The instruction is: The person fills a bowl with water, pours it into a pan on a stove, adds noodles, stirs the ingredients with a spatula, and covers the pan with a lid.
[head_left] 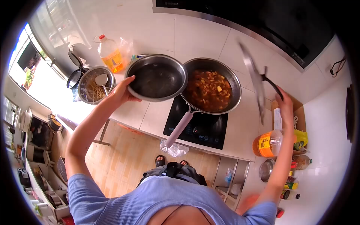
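My left hand (123,91) grips the rim of a dark metal bowl (155,77), held slightly tilted just left of the pan. Whether liquid lies in the bowl is hard to tell. The frying pan (237,93) rests on a black induction cooker (210,129), its pale pink handle (179,129) pointing toward me. Brown stew (210,90) with chunks fills the pan. Off to the right, my right hand (285,103) is closed on the black handle of a pan lid (255,80), which stands on edge in the air, blurred by motion.
At the left sit a pot (84,98) with a spatula (101,79) in it and an oil bottle (110,56). A large orange-labelled jug (267,143), a small metal bowl (266,169) and several bottles line the right. A range hood (240,22) overhangs the back.
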`<control>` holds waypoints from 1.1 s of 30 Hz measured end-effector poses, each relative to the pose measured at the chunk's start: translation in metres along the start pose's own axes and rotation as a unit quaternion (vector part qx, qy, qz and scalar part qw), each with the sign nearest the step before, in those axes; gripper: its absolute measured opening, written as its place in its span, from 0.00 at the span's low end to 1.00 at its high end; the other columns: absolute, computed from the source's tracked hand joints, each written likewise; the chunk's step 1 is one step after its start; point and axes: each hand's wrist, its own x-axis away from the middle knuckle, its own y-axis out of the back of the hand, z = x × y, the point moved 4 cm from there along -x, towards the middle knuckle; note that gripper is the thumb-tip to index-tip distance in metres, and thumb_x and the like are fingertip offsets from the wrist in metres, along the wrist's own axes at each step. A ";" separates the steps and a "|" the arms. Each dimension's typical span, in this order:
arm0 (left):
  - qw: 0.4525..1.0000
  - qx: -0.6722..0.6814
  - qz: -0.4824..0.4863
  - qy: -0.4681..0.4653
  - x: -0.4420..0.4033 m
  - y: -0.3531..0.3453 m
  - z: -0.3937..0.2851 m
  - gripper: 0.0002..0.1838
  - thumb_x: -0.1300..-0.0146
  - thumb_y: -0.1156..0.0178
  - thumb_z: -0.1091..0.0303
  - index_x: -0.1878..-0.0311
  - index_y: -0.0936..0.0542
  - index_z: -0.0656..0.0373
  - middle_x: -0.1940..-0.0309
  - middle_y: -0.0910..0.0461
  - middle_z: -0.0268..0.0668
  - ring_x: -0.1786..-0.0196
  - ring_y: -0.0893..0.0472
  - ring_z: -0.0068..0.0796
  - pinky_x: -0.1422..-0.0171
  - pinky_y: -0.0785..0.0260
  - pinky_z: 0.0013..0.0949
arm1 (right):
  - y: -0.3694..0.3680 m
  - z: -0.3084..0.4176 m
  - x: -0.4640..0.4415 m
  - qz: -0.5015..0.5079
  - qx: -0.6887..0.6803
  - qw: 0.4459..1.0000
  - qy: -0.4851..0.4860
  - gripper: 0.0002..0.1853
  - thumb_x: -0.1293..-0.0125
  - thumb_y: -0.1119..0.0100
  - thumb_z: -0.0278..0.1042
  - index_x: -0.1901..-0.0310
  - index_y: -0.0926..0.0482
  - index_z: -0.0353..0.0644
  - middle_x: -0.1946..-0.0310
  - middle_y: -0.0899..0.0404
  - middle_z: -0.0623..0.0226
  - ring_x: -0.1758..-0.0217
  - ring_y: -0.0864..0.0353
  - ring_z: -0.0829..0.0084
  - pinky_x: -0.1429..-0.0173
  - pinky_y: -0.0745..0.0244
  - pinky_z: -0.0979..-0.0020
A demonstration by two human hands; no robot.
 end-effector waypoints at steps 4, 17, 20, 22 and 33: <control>0.998 -0.067 0.009 0.003 -0.035 -0.017 -0.008 0.27 0.39 0.56 0.49 0.46 0.37 0.62 0.61 0.24 0.45 0.69 0.20 0.39 0.68 0.22 0.34 | 0.013 -0.069 0.054 -0.004 -0.323 0.931 -0.172 0.18 0.38 0.53 0.32 0.47 0.31 0.38 0.68 0.25 0.74 0.67 0.30 0.79 0.61 0.33 0.76; 0.940 -0.336 -0.063 -0.028 -0.120 -0.064 -0.072 0.28 0.43 0.55 0.45 0.50 0.37 0.62 0.67 0.24 0.50 0.75 0.20 0.42 0.74 0.22 0.31 | 0.003 -0.104 0.161 -0.027 -0.405 0.893 -0.197 0.21 0.35 0.59 0.37 0.42 0.39 0.37 0.47 0.34 0.65 0.45 0.35 0.74 0.42 0.40 0.74; 0.912 -0.397 -0.087 -0.053 -0.095 -0.086 -0.105 0.32 0.43 0.56 0.44 0.45 0.50 0.59 0.62 0.27 0.53 0.75 0.20 0.41 0.74 0.22 0.29 | 0.002 -0.106 0.165 -0.003 -0.390 0.901 -0.192 0.23 0.34 0.59 0.39 0.41 0.42 0.37 0.45 0.37 0.64 0.43 0.37 0.73 0.40 0.41 0.73; 0.906 -0.408 -0.096 -0.066 -0.090 -0.091 -0.119 0.31 0.43 0.56 0.45 0.46 0.49 0.59 0.63 0.27 0.53 0.77 0.20 0.39 0.74 0.22 0.27 | -0.001 -0.105 0.164 -0.016 -0.385 0.903 -0.191 0.21 0.35 0.58 0.37 0.43 0.39 0.37 0.47 0.34 0.65 0.46 0.35 0.74 0.42 0.40 0.74; 0.948 -0.300 -0.046 -0.095 -0.109 -0.095 -0.126 0.29 0.42 0.55 0.47 0.47 0.41 0.62 0.65 0.25 0.52 0.74 0.20 0.41 0.71 0.22 0.31 | -0.012 -0.106 0.161 -0.070 -0.548 0.794 -0.254 0.23 0.33 0.59 0.37 0.39 0.44 0.38 0.43 0.38 0.61 0.41 0.37 0.71 0.38 0.41 0.70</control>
